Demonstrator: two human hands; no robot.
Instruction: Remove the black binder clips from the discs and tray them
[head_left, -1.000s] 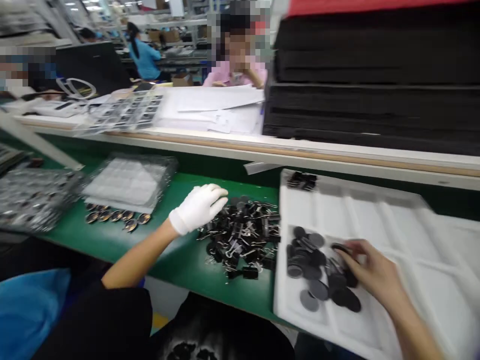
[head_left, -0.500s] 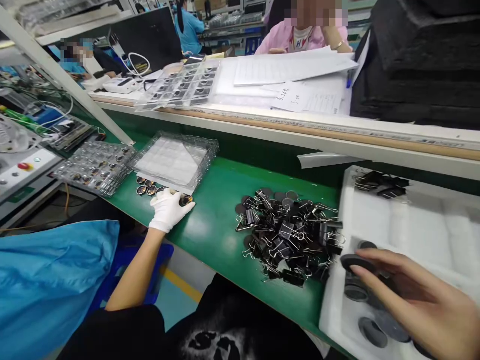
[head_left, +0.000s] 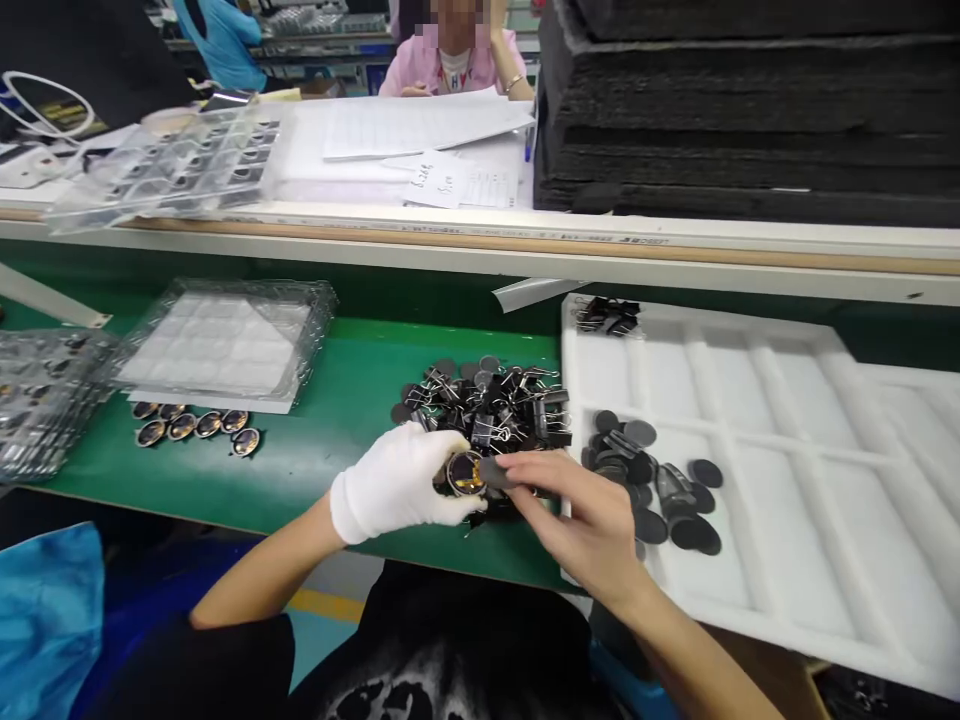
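A round, metal-rimmed component with amber-coloured inner detail [head_left: 464, 472] sits beside a flat dark-grey disc [head_left: 493, 474], above black-and-silver binder clips [head_left: 484, 430] on the green surface [head_left: 352, 375]; a slack pinch could drop either into the clutter, a tilted disc could misalign. The white-gloved left hand [head_left: 409, 475] curls its grip around the component's rim; the bare right hand [head_left: 581, 505] pinches the disc narrowly.

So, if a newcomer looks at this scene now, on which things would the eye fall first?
Probably on the white-gloved left hand near the middle, holding a round part with orange detail inside, while the bare right hand holds a dark disc right beside it. Next, perhaps, on the heap of black binder clips just beyond the hands, and the large layered black stack at the upper right.
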